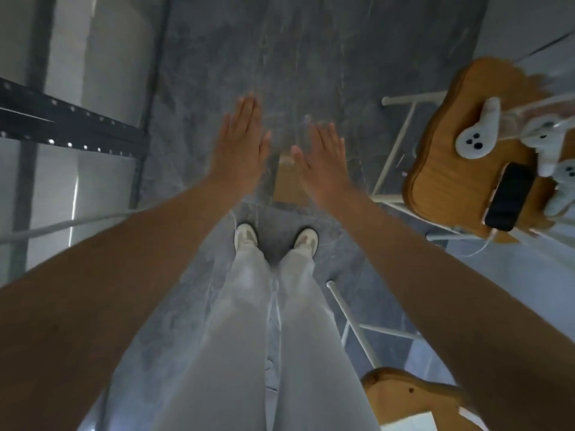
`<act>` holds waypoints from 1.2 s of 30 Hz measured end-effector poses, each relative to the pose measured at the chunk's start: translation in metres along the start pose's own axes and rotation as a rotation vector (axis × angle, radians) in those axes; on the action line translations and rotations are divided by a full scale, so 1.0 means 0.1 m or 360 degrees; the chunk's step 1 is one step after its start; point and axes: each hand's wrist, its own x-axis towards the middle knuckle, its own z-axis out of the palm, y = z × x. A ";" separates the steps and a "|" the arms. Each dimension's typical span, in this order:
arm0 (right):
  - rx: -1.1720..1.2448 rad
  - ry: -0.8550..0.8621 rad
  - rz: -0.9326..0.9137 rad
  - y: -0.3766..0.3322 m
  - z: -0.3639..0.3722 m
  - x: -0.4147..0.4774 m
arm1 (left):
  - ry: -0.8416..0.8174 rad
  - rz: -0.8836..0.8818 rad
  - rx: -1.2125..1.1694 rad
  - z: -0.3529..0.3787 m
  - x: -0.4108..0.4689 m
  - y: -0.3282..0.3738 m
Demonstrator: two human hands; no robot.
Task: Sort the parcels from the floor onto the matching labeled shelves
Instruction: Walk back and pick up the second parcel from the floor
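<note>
A brown cardboard parcel (287,181) lies on the grey floor just ahead of my feet, partly hidden behind my right hand. My left hand (241,144) is stretched out flat, fingers together and pointing forward, holding nothing. My right hand (322,160) is held flat the same way, thumb spread, above the parcel and not gripping it. The black metal shelf rack (71,122) with light boards stands at my left. No labels on it can be read.
A wooden stool (448,175) on white legs stands at the right, carrying a dark phone (510,197) on a cable and white controllers (476,135). Another wooden stool (413,399) is at the lower right. Grey marble floor (249,57) stretches ahead.
</note>
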 end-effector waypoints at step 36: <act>0.1092 0.0004 0.0845 2.07 3.18 2.24 | -0.0579 -0.1505 -0.1722 4.24 1.16 -0.97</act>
